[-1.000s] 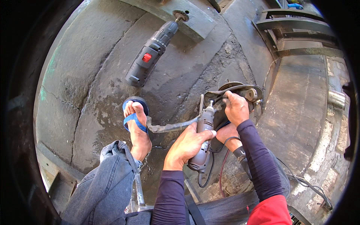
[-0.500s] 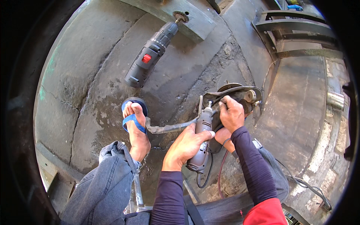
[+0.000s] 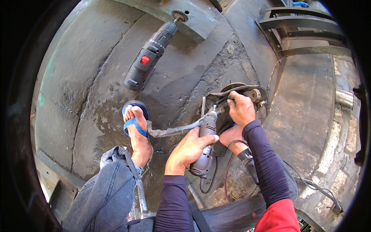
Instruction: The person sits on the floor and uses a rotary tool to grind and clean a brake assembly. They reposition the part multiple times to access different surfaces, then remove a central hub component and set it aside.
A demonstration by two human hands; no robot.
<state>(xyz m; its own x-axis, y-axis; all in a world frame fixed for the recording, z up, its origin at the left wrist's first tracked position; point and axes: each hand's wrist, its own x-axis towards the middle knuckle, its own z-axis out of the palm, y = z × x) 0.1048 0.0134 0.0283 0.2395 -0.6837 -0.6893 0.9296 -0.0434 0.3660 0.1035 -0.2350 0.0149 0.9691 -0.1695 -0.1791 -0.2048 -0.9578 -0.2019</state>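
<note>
My left hand (image 3: pixel 187 150) grips a grey corded rotary tool (image 3: pixel 205 154), its tip pointing up against a dark metal assembly (image 3: pixel 224 94) with a rounded plate and a small cylindrical boss. My right hand (image 3: pixel 242 109) is closed at that assembly, just right of the tool's tip; what its fingertips pinch is partly hidden, apparently the metal part. A bent metal arm (image 3: pixel 170 130) runs left from the assembly to beside my sandalled left foot (image 3: pixel 137 141). A black cord hangs from the tool's lower end.
A dark cordless drill (image 3: pixel 145 65) with a wire wheel lies by a steel beam (image 3: pixel 197 29) at the top. Black steel frames (image 3: pixel 299 25) stand upper right. Cracked concrete floor (image 3: pixel 62 131) surrounds me, with cables (image 3: pixel 324 193) and a metal cylinder (image 3: pixel 343 98) at right.
My right hand has shifted slightly on the assembly; my left hand keeps hold of the rotary tool. The whole view has drifted a little, moving the scene slightly leftward in the picture.
</note>
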